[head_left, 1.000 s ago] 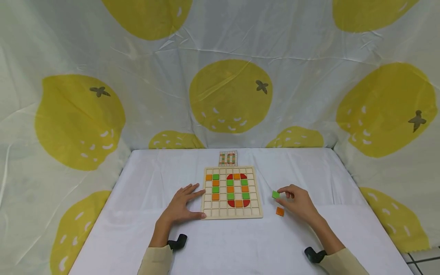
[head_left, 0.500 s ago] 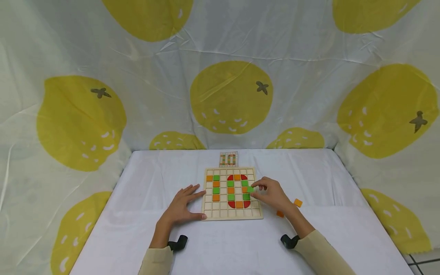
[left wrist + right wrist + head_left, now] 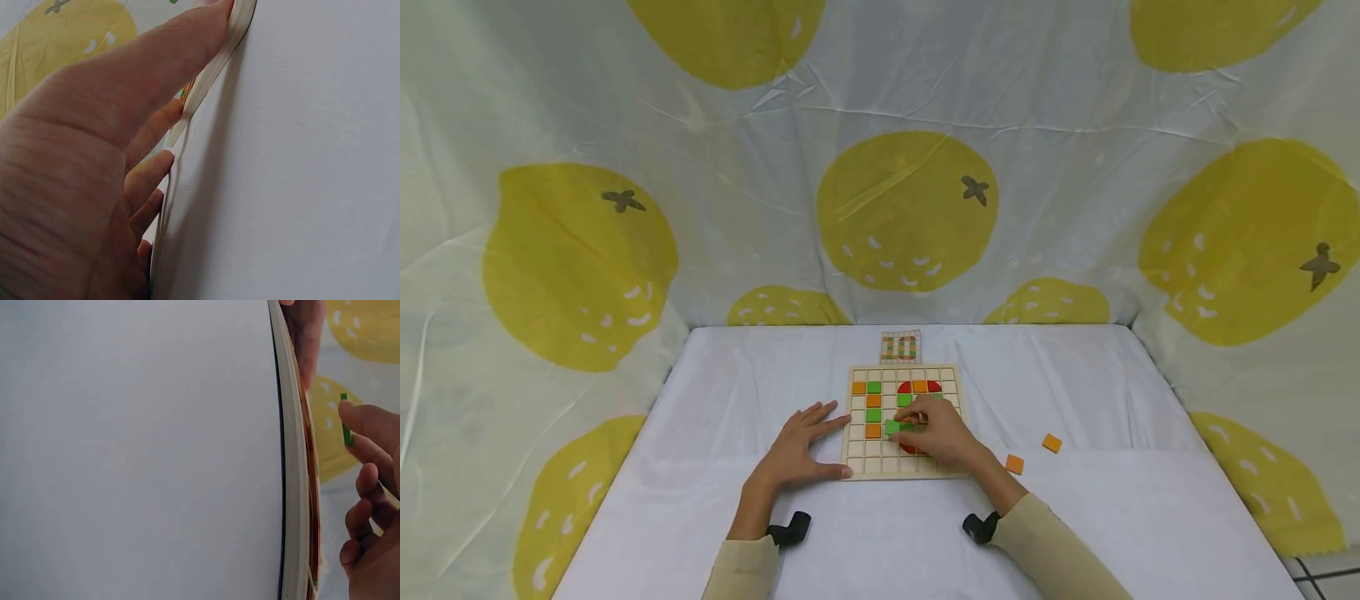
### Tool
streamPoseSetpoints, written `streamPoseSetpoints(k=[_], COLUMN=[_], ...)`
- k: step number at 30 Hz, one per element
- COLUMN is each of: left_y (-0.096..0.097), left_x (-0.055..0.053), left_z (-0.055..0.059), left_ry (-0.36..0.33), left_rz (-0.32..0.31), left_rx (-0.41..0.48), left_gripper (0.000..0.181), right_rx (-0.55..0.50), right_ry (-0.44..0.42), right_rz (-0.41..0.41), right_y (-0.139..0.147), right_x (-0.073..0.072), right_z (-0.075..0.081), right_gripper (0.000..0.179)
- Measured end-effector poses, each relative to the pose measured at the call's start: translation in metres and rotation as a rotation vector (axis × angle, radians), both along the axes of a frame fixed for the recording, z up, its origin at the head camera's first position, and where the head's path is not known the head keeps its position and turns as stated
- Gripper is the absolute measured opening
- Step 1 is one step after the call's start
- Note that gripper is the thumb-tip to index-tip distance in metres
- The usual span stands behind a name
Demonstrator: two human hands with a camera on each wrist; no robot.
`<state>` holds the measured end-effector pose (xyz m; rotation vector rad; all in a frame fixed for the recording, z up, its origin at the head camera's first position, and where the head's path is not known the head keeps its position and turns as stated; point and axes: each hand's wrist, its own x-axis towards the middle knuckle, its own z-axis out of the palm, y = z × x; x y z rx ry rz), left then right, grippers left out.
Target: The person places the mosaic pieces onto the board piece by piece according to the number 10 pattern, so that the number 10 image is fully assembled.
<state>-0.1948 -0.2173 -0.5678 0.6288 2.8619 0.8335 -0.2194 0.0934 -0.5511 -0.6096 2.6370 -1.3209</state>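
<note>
My right hand (image 3: 942,432) pinches a small square green tile (image 3: 892,427) between thumb and forefinger, over the wooden grid board (image 3: 866,464). In the right wrist view the tile (image 3: 347,432) is seen edge-on, above the board's surface, with the other fingers curled. Red, orange and green tiles lie in the board's squares; the orange and green column (image 3: 873,402) on the left shows fully, while my right hand covers part of the ring on the right. At the board's left edge rests my left hand (image 3: 797,448), fingers spread and thumb (image 3: 187,44) against the rim.
Two loose orange tiles, one nearer (image 3: 1014,463) and one farther (image 3: 1052,442), lie on the white cloth right of the board. A small pattern card (image 3: 900,347) lies just behind the board. Lemon-print fabric (image 3: 906,212) rises at the table's back.
The right hand has carried the green tile leftward from the cloth at the right to over the board's middle. Both loose orange tiles are now uncovered. The left hand has stayed in place.
</note>
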Motion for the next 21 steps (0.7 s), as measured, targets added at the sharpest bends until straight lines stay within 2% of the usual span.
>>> streamPoseSetpoints(k=[9, 13, 21], left_y=[0.0, 0.0, -0.001], left_x=[-0.001, -0.002, -0.001], left_z=[0.001, 0.001, 0.0], left_ry=[-0.002, 0.008, -0.002], left_rz=[-0.014, -0.019, -0.005], left_rx=[-0.002, 0.009, 0.005], left_gripper=[0.09, 0.089, 0.092], right_rx=[0.02, 0.054, 0.094], right_ry=[0.065, 0.1, 0.097], right_rz=[0.088, 0.1, 0.101], right_y=[-0.024, -0.029, -0.032], right_x=[0.007, 0.009, 0.011], right_z=[-0.004, -0.008, -0.01], right_gripper=[0.024, 0.025, 0.026])
